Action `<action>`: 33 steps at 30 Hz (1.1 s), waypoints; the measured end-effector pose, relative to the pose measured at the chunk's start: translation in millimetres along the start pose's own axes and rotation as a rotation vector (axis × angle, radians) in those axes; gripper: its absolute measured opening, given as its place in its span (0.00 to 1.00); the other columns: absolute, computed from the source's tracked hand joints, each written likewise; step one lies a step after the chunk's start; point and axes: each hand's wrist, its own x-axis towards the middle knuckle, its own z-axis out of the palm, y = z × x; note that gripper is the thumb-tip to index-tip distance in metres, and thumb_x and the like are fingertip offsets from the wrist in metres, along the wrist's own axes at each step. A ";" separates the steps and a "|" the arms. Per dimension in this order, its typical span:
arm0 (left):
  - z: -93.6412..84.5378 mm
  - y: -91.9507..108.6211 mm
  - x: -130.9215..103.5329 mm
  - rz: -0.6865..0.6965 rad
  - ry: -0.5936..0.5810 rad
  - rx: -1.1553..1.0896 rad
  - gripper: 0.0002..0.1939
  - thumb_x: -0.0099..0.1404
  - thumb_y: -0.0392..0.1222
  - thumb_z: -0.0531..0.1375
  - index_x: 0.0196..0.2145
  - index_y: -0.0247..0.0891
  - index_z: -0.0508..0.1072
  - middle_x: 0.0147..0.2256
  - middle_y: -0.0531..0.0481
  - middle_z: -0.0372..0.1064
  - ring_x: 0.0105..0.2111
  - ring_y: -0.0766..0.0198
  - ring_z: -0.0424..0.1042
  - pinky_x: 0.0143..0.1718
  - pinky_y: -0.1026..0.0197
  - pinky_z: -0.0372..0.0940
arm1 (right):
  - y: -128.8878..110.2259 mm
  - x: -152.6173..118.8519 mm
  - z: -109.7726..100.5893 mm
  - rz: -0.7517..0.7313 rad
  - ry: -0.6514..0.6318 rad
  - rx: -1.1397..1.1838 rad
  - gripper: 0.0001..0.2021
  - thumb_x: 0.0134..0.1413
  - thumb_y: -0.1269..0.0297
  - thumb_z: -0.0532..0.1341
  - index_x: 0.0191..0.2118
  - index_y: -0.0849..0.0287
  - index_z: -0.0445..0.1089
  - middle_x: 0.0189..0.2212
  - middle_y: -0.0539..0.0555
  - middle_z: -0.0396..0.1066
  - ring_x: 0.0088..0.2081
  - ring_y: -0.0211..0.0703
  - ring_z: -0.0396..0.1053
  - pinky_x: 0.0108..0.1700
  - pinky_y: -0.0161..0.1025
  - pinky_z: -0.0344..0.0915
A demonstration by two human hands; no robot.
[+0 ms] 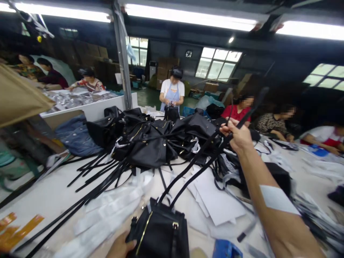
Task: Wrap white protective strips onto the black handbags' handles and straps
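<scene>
A small black bag with a gold zip and a gold buckle stands at the bottom middle of the head view. My left hand grips its left side, thumb on the front; the other fingers are mostly hidden. Two long black straps rise from the top of the bag to the upper right. Their upper ends are closed in my right hand, which is raised on a stretched arm, and the strap tips stick out above the fist. A pale patch sits on my right forearm.
Black bags are heaped across the table, with loose black straps to the left. White paper sheets, clear plastic and a blue object lie nearby. A co-worker in an apron stands opposite; several others sit around.
</scene>
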 end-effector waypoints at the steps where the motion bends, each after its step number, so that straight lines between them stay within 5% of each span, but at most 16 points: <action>1: 0.5 -5.5 1.8 0.096 -0.069 -0.106 0.13 0.56 0.41 0.60 0.40 0.38 0.73 0.41 0.50 0.74 0.43 0.53 0.71 0.43 0.58 0.65 | 1.1 -18.2 17.0 -0.046 -0.055 -0.114 0.12 0.52 0.66 0.62 0.44 0.60 0.66 0.29 0.49 0.71 0.25 0.31 0.70 0.36 0.36 0.71; 4: -0.6 -18.6 8.5 0.215 -0.113 -0.241 0.16 0.55 0.43 0.58 0.39 0.32 0.73 0.41 0.43 0.74 0.43 0.51 0.71 0.45 0.57 0.62 | 17.9 -83.9 75.3 -0.143 -0.197 -0.454 0.12 0.55 0.64 0.58 0.46 0.58 0.65 0.30 0.49 0.70 0.29 0.36 0.71 0.40 0.40 0.69; 9: -3.3 -29.8 12.0 0.278 -0.084 -0.248 0.17 0.58 0.45 0.55 0.43 0.34 0.71 0.44 0.42 0.72 0.46 0.53 0.69 0.48 0.57 0.59 | 81.1 -208.4 165.5 -0.385 -0.522 -0.931 0.13 0.51 0.77 0.51 0.43 0.60 0.63 0.38 0.56 0.67 0.42 0.44 0.66 0.45 0.42 0.62; 13: -3.8 -33.5 13.0 0.308 -0.103 -0.239 0.18 0.57 0.43 0.56 0.44 0.32 0.70 0.45 0.39 0.71 0.46 0.51 0.67 0.49 0.54 0.58 | 144.8 -290.8 210.7 -0.306 -0.966 -1.097 0.16 0.53 0.79 0.47 0.46 0.59 0.59 0.40 0.56 0.65 0.36 0.41 0.66 0.38 0.36 0.61; 16: -6.6 -32.6 15.8 0.272 -0.128 -0.240 0.19 0.56 0.42 0.57 0.45 0.32 0.69 0.45 0.37 0.70 0.47 0.49 0.67 0.49 0.51 0.57 | 183.3 -332.5 228.0 -0.242 -1.187 -1.213 0.15 0.55 0.78 0.47 0.47 0.59 0.57 0.41 0.55 0.66 0.36 0.40 0.66 0.37 0.34 0.60; 22: -31.3 -39.6 4.0 0.427 -0.278 -0.348 0.22 0.56 0.44 0.58 0.48 0.34 0.69 0.45 0.40 0.71 0.47 0.50 0.67 0.50 0.54 0.57 | 230.5 -366.5 234.0 -0.329 -1.548 -1.393 0.08 0.57 0.76 0.49 0.41 0.60 0.60 0.36 0.55 0.67 0.36 0.41 0.67 0.37 0.35 0.62; 26: -71.1 -60.0 -0.6 0.452 -0.281 -0.373 0.21 0.61 0.49 0.54 0.48 0.37 0.70 0.40 0.45 0.73 0.41 0.55 0.71 0.45 0.57 0.61 | 246.4 -371.7 235.3 -0.332 -1.611 -1.390 0.06 0.58 0.74 0.50 0.40 0.62 0.61 0.35 0.57 0.67 0.37 0.45 0.68 0.38 0.39 0.63; 30: -108.9 -74.7 26.8 0.348 0.014 -0.430 0.20 0.63 0.51 0.50 0.47 0.36 0.68 0.42 0.44 0.72 0.44 0.57 0.69 0.47 0.58 0.61 | 248.5 -378.2 246.8 -0.352 -1.629 -1.367 0.06 0.59 0.73 0.49 0.41 0.61 0.60 0.37 0.57 0.66 0.38 0.45 0.67 0.40 0.41 0.62; 31: -113.8 -76.4 35.6 0.327 0.017 -0.432 0.21 0.62 0.51 0.53 0.47 0.36 0.67 0.44 0.42 0.71 0.46 0.57 0.69 0.49 0.58 0.60 | 247.2 -380.1 250.2 -0.378 -1.620 -1.353 0.06 0.60 0.73 0.48 0.41 0.61 0.60 0.37 0.56 0.65 0.38 0.44 0.66 0.40 0.41 0.62; 33: -117.0 -78.6 50.1 0.271 -0.188 -0.481 0.23 0.58 0.53 0.57 0.46 0.33 0.67 0.43 0.40 0.71 0.45 0.55 0.69 0.48 0.56 0.61 | 243.9 -383.9 256.0 -0.441 -1.584 -1.325 0.06 0.61 0.71 0.48 0.42 0.61 0.59 0.37 0.56 0.64 0.38 0.45 0.65 0.41 0.42 0.61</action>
